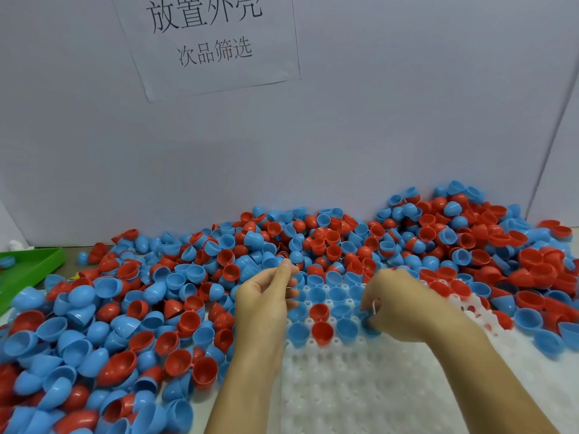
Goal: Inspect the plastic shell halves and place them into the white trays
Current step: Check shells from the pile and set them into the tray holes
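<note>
A big heap of loose red and blue plastic shell halves (pixel 131 308) covers the table from left to right. In front of me lies a white tray (pixel 360 389) with round pockets; its far rows hold several blue halves and two red halves (pixel 321 322). My left hand (pixel 266 299) is raised at the tray's left edge, thumb and forefinger pinching the rim of a blue shell half (pixel 275 261) at the heap's edge. My right hand (pixel 401 305) curls down over the tray, fingertips round a blue shell half (pixel 371 325) in a pocket.
A green tray (pixel 31 264) stands at the far left edge. A grey partition with a paper sign (pixel 213 42) closes off the back, right behind the heap. More shell halves (pixel 532 277) lie over the white tray's right side.
</note>
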